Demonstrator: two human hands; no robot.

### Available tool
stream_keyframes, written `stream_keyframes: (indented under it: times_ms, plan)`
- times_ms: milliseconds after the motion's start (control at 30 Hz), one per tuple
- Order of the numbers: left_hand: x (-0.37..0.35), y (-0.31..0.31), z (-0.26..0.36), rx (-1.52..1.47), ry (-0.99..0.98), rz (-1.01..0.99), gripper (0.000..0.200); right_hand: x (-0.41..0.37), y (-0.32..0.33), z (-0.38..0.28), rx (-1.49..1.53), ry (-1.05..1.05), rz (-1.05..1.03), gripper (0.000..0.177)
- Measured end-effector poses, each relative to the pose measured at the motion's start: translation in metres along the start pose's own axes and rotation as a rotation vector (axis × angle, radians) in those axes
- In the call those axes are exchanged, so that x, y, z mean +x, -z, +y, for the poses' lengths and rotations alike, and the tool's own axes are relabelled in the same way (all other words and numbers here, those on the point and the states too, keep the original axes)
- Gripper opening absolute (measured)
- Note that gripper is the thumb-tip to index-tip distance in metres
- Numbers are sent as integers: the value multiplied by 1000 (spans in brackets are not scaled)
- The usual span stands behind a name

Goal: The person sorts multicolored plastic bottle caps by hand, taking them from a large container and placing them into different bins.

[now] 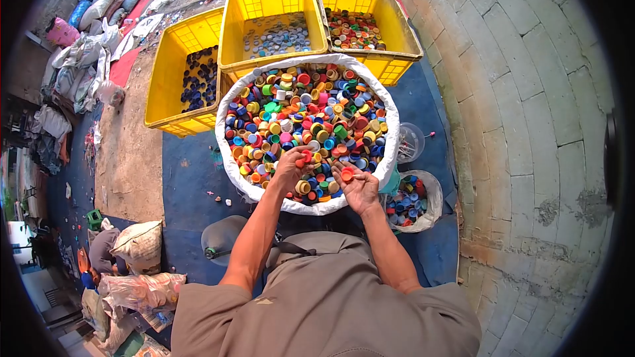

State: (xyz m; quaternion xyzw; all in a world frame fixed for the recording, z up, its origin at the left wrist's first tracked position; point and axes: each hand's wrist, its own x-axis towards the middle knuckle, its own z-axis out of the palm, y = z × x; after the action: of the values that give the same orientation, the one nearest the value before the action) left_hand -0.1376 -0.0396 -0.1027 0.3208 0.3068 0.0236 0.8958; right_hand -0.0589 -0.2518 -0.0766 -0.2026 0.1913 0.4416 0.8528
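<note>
A big white sack (pixel 391 116) with a rolled rim stands before me, heaped with bottle caps (pixel 281 102) of many colours. Over the near part of the heap, my left hand (pixel 289 168) pinches a red bottle cap (pixel 303 157) between its fingers. Palm up beside the sack's near right rim, my right hand (pixel 361 192) holds an orange-red bottle cap (pixel 348 173) at its fingers. The two hands are a short way apart.
Behind the sack stand three yellow crates: one with dark caps (pixel 155 102), one with pale caps (pixel 231 26), one with red and orange caps (pixel 407 39). A smaller sack of caps (pixel 433 208) and a clear tub (pixel 411 142) sit at right. A block wall (pixel 522 112) bounds that side.
</note>
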Motion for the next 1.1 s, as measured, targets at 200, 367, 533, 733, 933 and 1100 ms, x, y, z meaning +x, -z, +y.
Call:
stream_keyframes:
  times_ms: [200,367,533,733,933,1100]
  plan:
    - [-9,-38,-9,-268,17,-49,48,16,1,-5,-147,35,-21,61]
    - [15,-58,-15,-362,76,25,60,27,10,-19,-162,88,117,62]
    - [104,-98,26,-391,71,24,20,96,-10,-71,-207,289,109,15]
    - [152,-209,166,-486,-216,-306,67,122,-189,-161,-157,518,-179,36]
    - [131,-157,167,-547,-174,-212,70,123,-142,-149,-208,433,-133,45]
    - [68,-56,111,-387,-295,-88,37,81,-53,-89,-440,313,47,51]
